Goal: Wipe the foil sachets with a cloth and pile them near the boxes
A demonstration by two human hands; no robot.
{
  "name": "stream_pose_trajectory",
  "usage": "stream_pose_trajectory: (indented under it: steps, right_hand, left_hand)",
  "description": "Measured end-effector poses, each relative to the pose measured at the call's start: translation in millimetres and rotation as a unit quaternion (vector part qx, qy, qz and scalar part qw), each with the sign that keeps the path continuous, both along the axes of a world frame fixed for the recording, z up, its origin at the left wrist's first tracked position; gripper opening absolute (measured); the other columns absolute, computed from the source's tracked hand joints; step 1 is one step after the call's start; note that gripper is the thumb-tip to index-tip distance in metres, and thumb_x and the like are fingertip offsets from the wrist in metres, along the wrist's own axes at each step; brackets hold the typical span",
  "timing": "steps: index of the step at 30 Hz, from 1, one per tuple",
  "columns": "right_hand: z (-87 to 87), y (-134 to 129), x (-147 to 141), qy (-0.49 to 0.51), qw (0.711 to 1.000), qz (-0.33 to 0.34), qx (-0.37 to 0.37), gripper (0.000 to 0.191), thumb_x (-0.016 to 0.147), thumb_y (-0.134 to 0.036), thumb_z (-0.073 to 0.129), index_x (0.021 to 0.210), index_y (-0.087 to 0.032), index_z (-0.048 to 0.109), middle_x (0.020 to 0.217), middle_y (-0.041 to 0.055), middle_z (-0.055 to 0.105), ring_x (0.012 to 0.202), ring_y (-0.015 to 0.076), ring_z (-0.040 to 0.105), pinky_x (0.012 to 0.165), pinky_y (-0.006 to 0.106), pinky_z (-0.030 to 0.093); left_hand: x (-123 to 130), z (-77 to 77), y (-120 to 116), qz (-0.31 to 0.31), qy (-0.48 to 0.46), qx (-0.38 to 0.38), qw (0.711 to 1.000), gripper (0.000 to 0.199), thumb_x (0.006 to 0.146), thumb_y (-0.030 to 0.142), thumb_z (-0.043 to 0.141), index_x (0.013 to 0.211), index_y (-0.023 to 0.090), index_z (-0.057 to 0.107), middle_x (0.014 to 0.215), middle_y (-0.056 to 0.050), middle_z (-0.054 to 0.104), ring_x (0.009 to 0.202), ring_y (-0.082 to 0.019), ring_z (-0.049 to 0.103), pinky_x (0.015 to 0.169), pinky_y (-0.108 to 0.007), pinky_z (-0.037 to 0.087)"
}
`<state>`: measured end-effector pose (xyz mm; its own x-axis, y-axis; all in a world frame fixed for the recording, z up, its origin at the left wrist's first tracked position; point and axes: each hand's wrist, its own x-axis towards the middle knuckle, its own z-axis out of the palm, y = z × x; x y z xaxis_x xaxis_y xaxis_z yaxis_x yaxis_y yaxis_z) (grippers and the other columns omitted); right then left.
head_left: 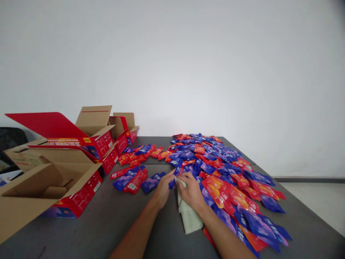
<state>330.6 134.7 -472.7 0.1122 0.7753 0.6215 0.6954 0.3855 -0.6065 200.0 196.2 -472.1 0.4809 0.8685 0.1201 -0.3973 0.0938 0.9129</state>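
My left hand (pixel 163 187) is closed on a small blue pouch (pixel 171 184), mostly hidden by the fingers. Pressed close beside it, my right hand (pixel 191 190) grips a pale green cloth (pixel 191 217), whose loose end hangs down onto the table. The cloth's upper edge meets the pouch between both hands. Left of my hands lie a blue pouch (pixel 152 182) and a small group of red pouches (pixel 136 182) and blue ones. To the right spreads a large heap of red and blue pouches (pixel 221 190).
Open red cardboard boxes stand along the left: a near box (pixel 83 194) with flaps spread, a taller box (pixel 104 144) behind it, and others further back. Another pouch cluster (pixel 134 154) lies near them. The dark table (pixel 107 230) ends before a white wall (pixel 172 72).
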Motion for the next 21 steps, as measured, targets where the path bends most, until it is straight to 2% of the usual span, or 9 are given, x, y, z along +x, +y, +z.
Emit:
stream_pose_trajectory:
  steps: [2,4,7,10,13,15,17,18,21]
  right_hand:
    - [-3.1,0,-2,-0.006,1.0,0.004,-0.021,0.026,0.091,-0.021,0.058,0.108,-0.028,0.076,0.1,0.0059,0.067,0.093,0.0198,0.066,0.088,0.034,0.056]
    - [-6.5,1,-1,-0.006,1.0,-0.011,-0.027,0.025,0.09,-0.021,0.058,0.106,-0.027,0.076,0.1,0.0058,0.067,0.092,0.0197,0.067,0.088,0.034,0.056]
    - [-9.9,4,5,-0.01,0.999,-0.05,-0.018,0.025,0.089,-0.021,0.058,0.105,-0.027,0.077,0.1,0.0066,0.068,0.091,0.0207,0.067,0.087,0.034,0.056]
    - [-10.3,7,12,-0.024,0.995,-0.099,-0.017,0.024,0.088,-0.021,0.058,0.102,-0.025,0.077,0.101,0.0084,0.067,0.09,0.0225,0.068,0.086,0.037,0.057]
    - [-9.3,7,18,-0.041,0.988,-0.147,-0.029,0.028,0.088,-0.021,0.057,0.111,-0.022,0.073,0.105,0.0122,0.067,0.093,0.0257,0.068,0.086,0.039,0.056]
    - [-8.9,7,21,-0.051,0.981,-0.181,-0.045,0.034,0.089,-0.022,0.056,0.121,-0.018,0.069,0.111,0.0158,0.067,0.099,0.0282,0.068,0.087,0.04,0.056]
    - [-8.9,6,22,-0.061,0.974,-0.206,-0.075,0.038,0.09,-0.023,0.056,0.126,-0.014,0.065,0.117,0.0186,0.066,0.104,0.0296,0.067,0.09,0.04,0.054]
    - [-8.8,6,22,-0.067,0.971,-0.21,-0.095,0.039,0.09,-0.023,0.055,0.126,-0.013,0.064,0.12,0.0192,0.066,0.107,0.0297,0.066,0.092,0.039,0.053]
    - [-8.0,5,19,-0.08,0.963,-0.198,-0.163,0.038,0.091,-0.023,0.052,0.126,-0.012,0.063,0.127,0.0179,0.065,0.115,0.0281,0.064,0.099,0.035,0.049]
  left_hand:
    - [-5,-4.3,8,0.066,0.088,0.064,0.992,0.044,0.075,0.02,0.066,0.119,0.02,0.071,0.126,-0.009,0.068,0.125,-0.028,0.055,0.11,-0.038,0.036]
    - [-12,-7.4,14,0.137,0.182,0.147,0.963,0.053,0.071,0.014,0.067,0.124,0.021,0.069,0.132,-0.01,0.064,0.129,-0.029,0.052,0.113,-0.039,0.031]
    - [-22,-10.0,19,0.217,0.35,0.24,0.879,0.055,0.073,0.014,0.063,0.128,0.019,0.065,0.133,-0.015,0.062,0.127,-0.032,0.051,0.111,-0.044,0.029]
    - [-30,-12.9,20,0.236,0.506,0.266,0.786,0.049,0.078,0.014,0.057,0.127,0.017,0.064,0.128,-0.02,0.062,0.12,-0.036,0.053,0.103,-0.05,0.032]
    - [-33,-17.7,19,0.258,0.597,0.285,0.704,0.044,0.078,0.011,0.054,0.119,0.015,0.068,0.123,-0.022,0.063,0.12,-0.04,0.049,0.101,-0.055,0.03]
    - [-33,-20.9,19,0.294,0.619,0.295,0.665,0.042,0.075,0.01,0.056,0.114,0.015,0.071,0.122,-0.022,0.063,0.129,-0.043,0.041,0.104,-0.058,0.026]
    - [-29,-23.1,19,0.322,0.616,0.308,0.65,0.04,0.074,0.01,0.058,0.11,0.015,0.072,0.125,-0.022,0.062,0.136,-0.045,0.033,0.107,-0.059,0.023]
    - [-26,-23.9,19,0.32,0.609,0.318,0.652,0.039,0.075,0.011,0.057,0.111,0.015,0.072,0.127,-0.021,0.061,0.138,-0.044,0.031,0.109,-0.058,0.022]
    - [-12,-25.7,17,0.241,0.575,0.354,0.697,0.043,0.087,0.014,0.046,0.124,0.015,0.066,0.135,-0.016,0.06,0.14,-0.034,0.035,0.114,-0.048,0.025]
